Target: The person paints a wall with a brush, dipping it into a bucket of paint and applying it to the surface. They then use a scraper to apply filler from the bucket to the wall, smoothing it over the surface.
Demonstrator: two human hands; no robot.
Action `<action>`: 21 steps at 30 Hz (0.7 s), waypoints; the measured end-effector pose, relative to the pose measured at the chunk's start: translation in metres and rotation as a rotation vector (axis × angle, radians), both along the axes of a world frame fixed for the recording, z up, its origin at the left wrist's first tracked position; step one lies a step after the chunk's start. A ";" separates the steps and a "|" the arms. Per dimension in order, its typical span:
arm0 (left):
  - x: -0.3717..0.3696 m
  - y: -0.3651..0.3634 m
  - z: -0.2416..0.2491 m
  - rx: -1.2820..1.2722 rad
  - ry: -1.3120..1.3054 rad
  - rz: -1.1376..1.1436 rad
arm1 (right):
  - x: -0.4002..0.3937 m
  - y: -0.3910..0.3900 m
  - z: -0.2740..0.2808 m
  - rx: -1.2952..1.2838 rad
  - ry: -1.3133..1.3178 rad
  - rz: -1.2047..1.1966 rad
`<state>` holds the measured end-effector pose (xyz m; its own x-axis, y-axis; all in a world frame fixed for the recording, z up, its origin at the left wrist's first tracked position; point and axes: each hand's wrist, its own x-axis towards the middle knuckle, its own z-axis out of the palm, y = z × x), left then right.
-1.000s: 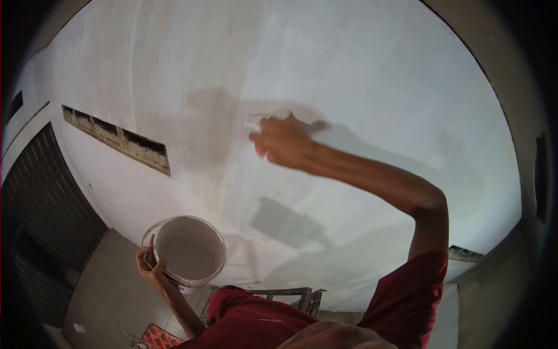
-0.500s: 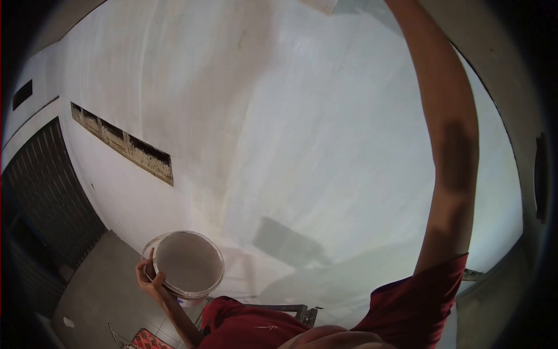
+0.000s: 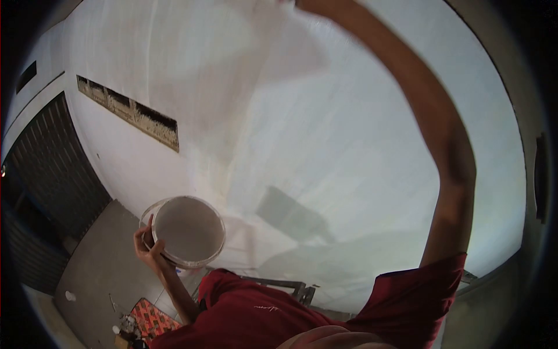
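My left hand [image 3: 150,247] is closed on the rim of a round whitish bucket [image 3: 189,231], tilted so that its pale inside faces the camera. My right arm reaches up along the whitish wall [image 3: 314,145]. Only a small part of my right hand [image 3: 296,3] shows at the top edge of the view; its fingers and anything they hold are cut off. A shadow of the raised arm falls on the wall near the top.
A slotted opening [image 3: 128,112] cuts into the wall at the left. Beyond it stands a dark ribbed door [image 3: 49,180]. Below are a grey floor [image 3: 99,262], a red patterned mat [image 3: 152,321] with small items beside it, and a dark frame [image 3: 299,291] near my body.
My right hand has swept left across the top of the wall, and its forearm now slants left. The view has tilted down, so the bucket and my left hand appear higher.
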<state>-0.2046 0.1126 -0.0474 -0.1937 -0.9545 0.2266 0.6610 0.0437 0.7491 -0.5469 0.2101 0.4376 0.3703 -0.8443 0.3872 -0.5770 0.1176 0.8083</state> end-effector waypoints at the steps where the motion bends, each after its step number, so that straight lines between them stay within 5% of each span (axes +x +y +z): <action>1: 0.001 -0.001 0.002 -0.011 0.006 -0.010 | -0.014 -0.001 -0.058 0.066 -0.231 0.022; 3: 0.003 -0.006 -0.002 0.014 -0.037 -0.014 | 0.027 0.011 -0.177 0.075 -0.355 -0.049; 4: 0.003 -0.005 0.000 0.023 -0.056 -0.017 | 0.004 0.000 -0.255 0.074 -0.211 0.033; 5: 0.001 -0.004 0.002 0.028 -0.068 -0.025 | 0.018 0.010 -0.310 0.196 -0.512 0.145; 6: 0.001 0.000 0.009 0.039 -0.064 -0.029 | 0.039 0.016 -0.366 0.079 -0.371 -0.090; 9: 0.002 -0.007 -0.002 -0.037 -0.078 -0.065 | 0.061 0.027 -0.426 0.307 -0.771 -0.224; 13: 0.003 -0.007 -0.004 -0.042 -0.070 -0.080 | 0.076 0.057 -0.342 0.101 -0.877 -0.201; 21: 0.000 -0.004 0.000 -0.018 -0.042 -0.091 | 0.097 0.103 -0.078 -0.524 -0.079 -0.097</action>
<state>-0.2045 0.1082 -0.0471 -0.2891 -0.9284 0.2335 0.6311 -0.0014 0.7757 -0.4496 0.3130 0.3596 0.2529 -0.5597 0.7892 -0.6000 0.5492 0.5818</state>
